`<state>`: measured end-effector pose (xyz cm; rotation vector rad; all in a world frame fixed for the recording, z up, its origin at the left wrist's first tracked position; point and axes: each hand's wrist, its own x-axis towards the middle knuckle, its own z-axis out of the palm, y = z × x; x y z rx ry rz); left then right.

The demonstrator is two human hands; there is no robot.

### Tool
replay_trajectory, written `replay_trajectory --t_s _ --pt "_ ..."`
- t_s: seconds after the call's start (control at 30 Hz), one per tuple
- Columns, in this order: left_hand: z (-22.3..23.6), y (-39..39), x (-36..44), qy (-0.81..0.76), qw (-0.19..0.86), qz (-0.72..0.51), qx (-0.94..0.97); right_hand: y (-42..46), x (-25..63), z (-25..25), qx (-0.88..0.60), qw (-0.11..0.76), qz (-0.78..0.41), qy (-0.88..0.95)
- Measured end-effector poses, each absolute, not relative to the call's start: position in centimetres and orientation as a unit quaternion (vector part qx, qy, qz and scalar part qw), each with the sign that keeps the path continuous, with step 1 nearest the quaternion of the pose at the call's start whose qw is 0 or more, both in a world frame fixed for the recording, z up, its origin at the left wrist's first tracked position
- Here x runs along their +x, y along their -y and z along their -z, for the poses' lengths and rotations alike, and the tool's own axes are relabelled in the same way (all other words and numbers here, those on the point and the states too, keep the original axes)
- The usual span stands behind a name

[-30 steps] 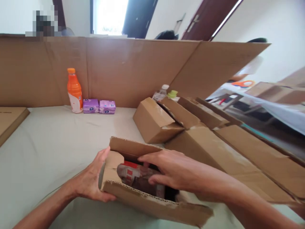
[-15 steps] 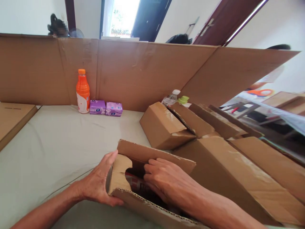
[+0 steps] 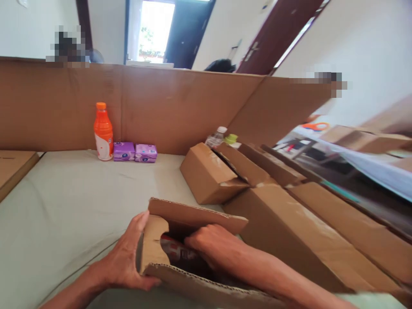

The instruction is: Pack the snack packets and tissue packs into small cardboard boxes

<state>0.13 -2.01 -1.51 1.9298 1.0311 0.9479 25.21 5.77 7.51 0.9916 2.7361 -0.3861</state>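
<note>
Right fingers (image 3: 194, 241) mostly hidden

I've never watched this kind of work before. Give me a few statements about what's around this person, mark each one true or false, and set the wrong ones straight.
1. The right hand is inside an open cardboard box. True.
2. Both hands are inside that box. False: the left hand holds one end of it from the outside.
3. An orange bottle stands upright in front of a cardboard panel. True.
4. The two purple packs are stacked one on top of the other. False: they sit side by side.
5. The orange bottle has lost its cap. False: an orange cap is on it.
</note>
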Motion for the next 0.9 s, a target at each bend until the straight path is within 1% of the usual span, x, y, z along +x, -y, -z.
replay_trajectory --t_s 0.07,0.1,0.13,0.17,0.2,0.27,0.37,0.43,0.47,0.53,0.6,0.7,0.8,0.9 --pt "1.3 1.8 0.1 -0.401 0.354 -0.370 0.759 -5.7 25.2 -9.1 0.356 0.134 0.128 -0.916" --pt "1.1 1.7 0.0 -0.404 0.348 -0.366 0.763 -5.7 25.6 -10.0 0.365 0.136 0.126 -0.913" --pt "0.9 1.4 0.0 -0.408 0.347 -0.359 0.764 -5.7 26.3 -10.9 0.375 0.114 0.122 -0.912" --pt "0.7 1.1 0.1 -0.410 0.348 -0.353 0.765 -5.6 27.3 -11.8 0.389 0.073 0.118 -0.911" --pt "0.5 0.7 0.2 -0.410 0.353 -0.348 0.765 -5.5 28.5 -12.7 0.407 0.010 0.110 -0.907" --pt "0.1 -0.7 0.7 -0.394 0.367 -0.344 0.769 -4.9 31.5 -14.4 0.460 -0.148 0.081 -0.872" --pt "-0.6 -4.2 2.9 -0.340 0.391 -0.325 0.791 -4.0 35.7 -16.4 0.552 -0.376 0.054 -0.742" --pt "-1.0 -7.5 5.2 -0.305 0.411 -0.305 0.803 -3.7 37.6 -17.1 0.597 -0.487 0.061 -0.634" --pt "-1.1 -9.2 6.6 -0.298 0.418 -0.300 0.804 -3.6 38.3 -17.2 0.611 -0.524 0.065 -0.590" --pt "-1.0 -12.2 9.6 -0.311 0.417 -0.309 0.796 -3.6 39.4 -17.0 0.620 -0.555 0.071 -0.549" --pt "-0.3 -13.9 12.4 -0.356 0.406 -0.339 0.770 -3.6 40.5 -16.3 0.620 -0.545 0.074 -0.559" --pt "1.6 -13.3 15.1 -0.438 0.390 -0.376 0.717 -3.4 41.7 -14.9 0.618 -0.527 0.076 -0.579" --pt "2.8 -10.8 14.8 -0.481 0.387 -0.392 0.682 -3.1 41.9 -14.6 0.624 -0.540 0.051 -0.563" --pt "0.7 -9.0 11.6 -0.488 0.374 -0.418 0.669 -3.2 40.6 -16.5 0.622 -0.566 0.018 -0.541"
